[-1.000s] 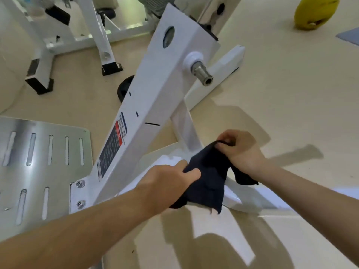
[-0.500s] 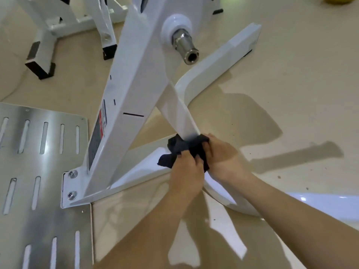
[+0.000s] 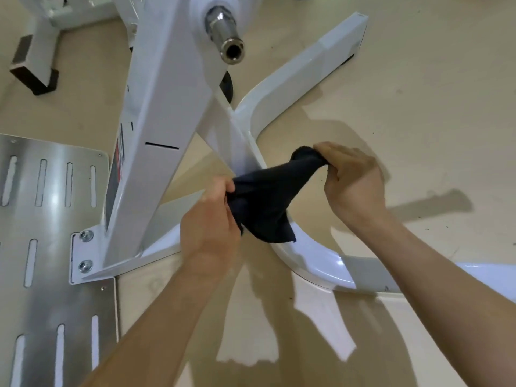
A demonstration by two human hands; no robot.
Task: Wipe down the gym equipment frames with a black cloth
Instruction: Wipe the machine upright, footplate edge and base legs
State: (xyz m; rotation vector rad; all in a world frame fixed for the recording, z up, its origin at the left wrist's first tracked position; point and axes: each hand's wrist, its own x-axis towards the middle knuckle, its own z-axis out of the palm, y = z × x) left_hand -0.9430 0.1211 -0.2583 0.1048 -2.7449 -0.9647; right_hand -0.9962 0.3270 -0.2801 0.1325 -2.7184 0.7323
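Note:
A black cloth [image 3: 265,199] is stretched between both hands just in front of the white gym frame [image 3: 156,135]. My left hand [image 3: 209,219] pinches its lower left part. My right hand [image 3: 351,185] grips its upper right end. The cloth hangs over the foot of a thin diagonal brace [image 3: 231,138], where the brace meets the curved white base tube [image 3: 312,261]. Whether the cloth touches the brace is unclear. A chrome weight peg [image 3: 226,40] sticks out of the frame's big slanted post above.
A slotted metal footplate [image 3: 50,219] lies on the floor at left, bolted to the frame's base. Another white frame leg with a black end cap [image 3: 33,74] stands at the upper left. The base tube runs to the upper right [image 3: 335,43]. Beige floor surrounds everything.
The hands were bunched together with the cloth against the brace; now they have pulled apart, stretching the cloth between them. The camera has moved closer and lower.

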